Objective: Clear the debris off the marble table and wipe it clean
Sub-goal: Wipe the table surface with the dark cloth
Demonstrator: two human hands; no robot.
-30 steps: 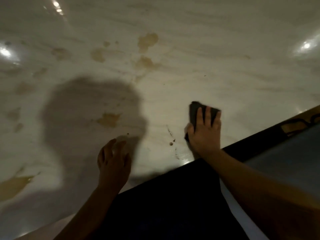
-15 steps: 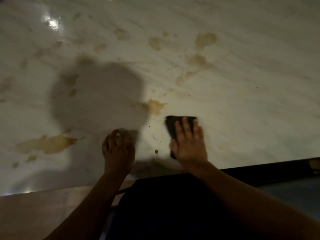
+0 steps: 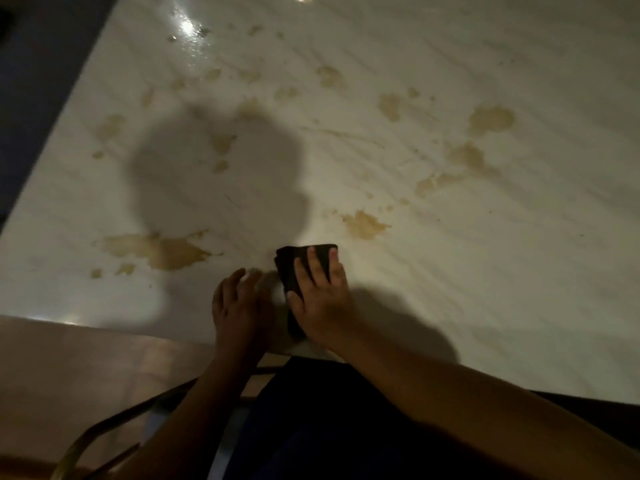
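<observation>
Worktop: pale marble worktop (image 3: 485, 271) with faint grey veins, pretty shiny. It fills most of the view, and the near edge runs right by the person's lap.
Cloth: small dark cloth (image 3: 290, 268), folded up, lying flat on the worktop close to the near edge, around mid-view.
Right hand: right hand (image 3: 320, 306) lies flat on top of the cloth, fingers straight and pressing down, thumb along its left side. The cloth's far end pokes out past the fingertips. It's not clutching the cloth, just pushing on it.
Left hand: left hand (image 3: 239, 306) sits just left of the cloth, right beside the other one. Fingers are loosely bent, tips on the marble, nothing in it.
Spills: brownish-yellow mess all over. There's a big puddle (image 3: 162, 251) left of the hands, a smaller splotch (image 3: 363, 223) just past the cloth on the right, and scattered blots (image 3: 490, 121) farther off across the marble.
Shadow: a head shadow (image 3: 221, 181) falls on the marble beyond the left hand.
Glare: a bright glare (image 3: 187, 27) at the far left.
Floor: tan floor (image 3: 69, 368) at the near left, past the worktop edge.
</observation>
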